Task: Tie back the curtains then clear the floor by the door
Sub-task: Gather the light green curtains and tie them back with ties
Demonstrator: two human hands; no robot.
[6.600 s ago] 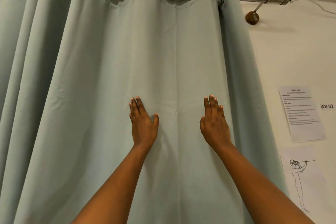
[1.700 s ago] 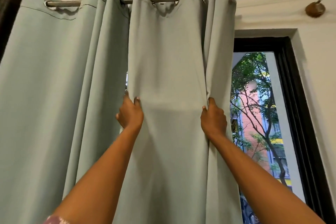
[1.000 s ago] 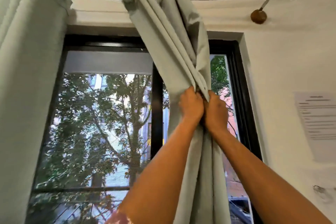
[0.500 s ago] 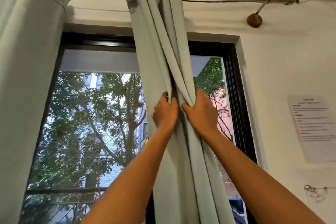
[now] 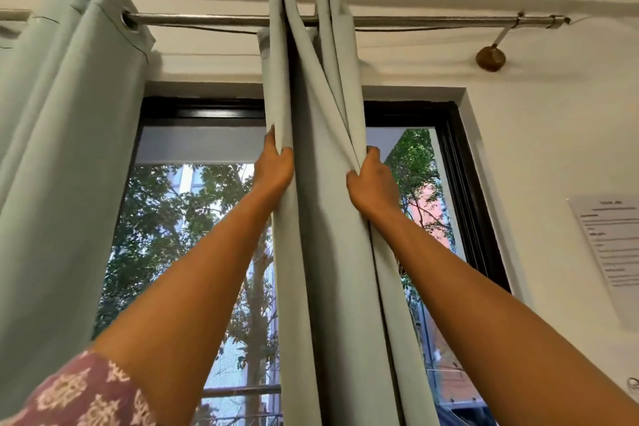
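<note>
A pale green curtain panel (image 5: 321,218) hangs gathered in narrow folds from a metal rod (image 5: 207,19) in front of a black-framed window (image 5: 460,183). My left hand (image 5: 275,166) grips the panel's left fold at about head height. My right hand (image 5: 371,181) grips the right folds at the same height, a forearm's width away. A second pale green curtain (image 5: 65,166) hangs bunched at the left side of the window. The floor and the door are out of view.
The rod ends at a wall bracket with a round brown mount (image 5: 490,58) at the upper right. A printed paper sheet (image 5: 612,245) is stuck on the white wall to the right of the window. Trees and buildings show through the glass.
My hands were together around the gathered panel and have moved apart, each holding a fold on its own side. The panel has shifted slightly right and hangs straighter.
</note>
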